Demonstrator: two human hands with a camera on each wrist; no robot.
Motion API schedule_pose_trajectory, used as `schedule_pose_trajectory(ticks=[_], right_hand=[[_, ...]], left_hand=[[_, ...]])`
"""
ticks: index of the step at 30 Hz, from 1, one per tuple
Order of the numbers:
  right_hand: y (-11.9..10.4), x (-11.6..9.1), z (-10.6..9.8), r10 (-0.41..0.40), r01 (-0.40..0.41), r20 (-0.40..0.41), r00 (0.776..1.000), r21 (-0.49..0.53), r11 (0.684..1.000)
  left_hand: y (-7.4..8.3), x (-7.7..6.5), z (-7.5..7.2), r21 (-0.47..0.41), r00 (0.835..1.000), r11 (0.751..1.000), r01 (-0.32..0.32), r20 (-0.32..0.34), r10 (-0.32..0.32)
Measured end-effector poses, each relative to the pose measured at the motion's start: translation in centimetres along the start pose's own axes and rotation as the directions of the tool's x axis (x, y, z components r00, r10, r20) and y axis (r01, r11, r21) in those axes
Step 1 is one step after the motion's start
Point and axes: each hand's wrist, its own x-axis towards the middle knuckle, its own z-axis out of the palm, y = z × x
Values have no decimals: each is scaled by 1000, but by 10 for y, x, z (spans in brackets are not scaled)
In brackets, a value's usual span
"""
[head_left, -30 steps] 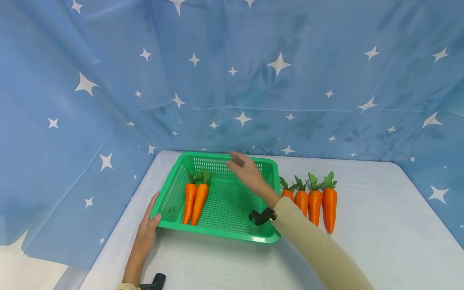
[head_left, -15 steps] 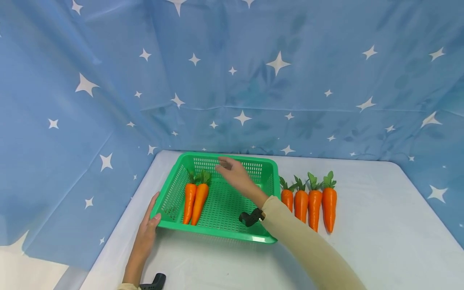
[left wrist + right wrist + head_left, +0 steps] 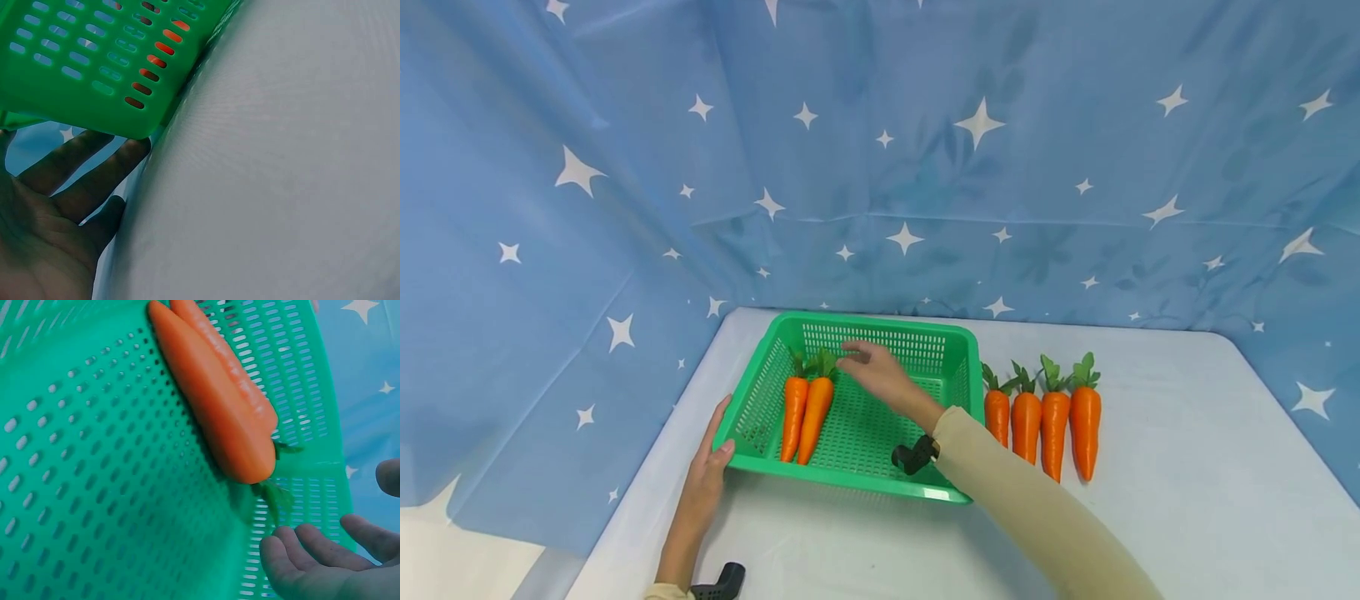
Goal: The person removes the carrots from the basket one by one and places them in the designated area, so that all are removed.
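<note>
A green plastic basket [image 3: 880,483] stands on the table, with two orange carrots, a slimmer left one [image 3: 793,412] and a right one [image 3: 817,421], lying side by side in its left part. My left hand [image 3: 703,475] rests against its near left corner, fingers straight along the outer wall. In the left wrist view these fingers [image 3: 94,181] reach up to the basket's lower corner. Over the basket is my right hand [image 3: 880,375], holding nothing, fingers bent loosely. Its fingertips [image 3: 275,550] are close to the green carrot leaves [image 3: 272,497] in the right wrist view.
Several more carrots [image 3: 1085,429] lie in a row on the white table [image 3: 1195,467], right of the basket, leaves pointing away. My right forearm partly covers the nearer ones. A blue curtain with white stars [image 3: 1000,183] hangs behind and at the left.
My right hand has moved left and slightly lower over the basket, up to the leaves of the right carrot inside. The left hand and the basket have stayed put.
</note>
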Motion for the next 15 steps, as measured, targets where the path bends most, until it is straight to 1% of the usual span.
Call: schedule_pose_trajectory(ticks=[7, 15], right_hand=[[3, -2, 4, 33, -34, 51, 998, 21, 999], [10, 1, 10, 69, -69, 106, 992, -6, 998]], left_hand=[[3, -1, 0, -1, 1000, 1000, 2, -2, -2], [2, -1, 0, 3, 1000, 1000, -11, -4, 11]])
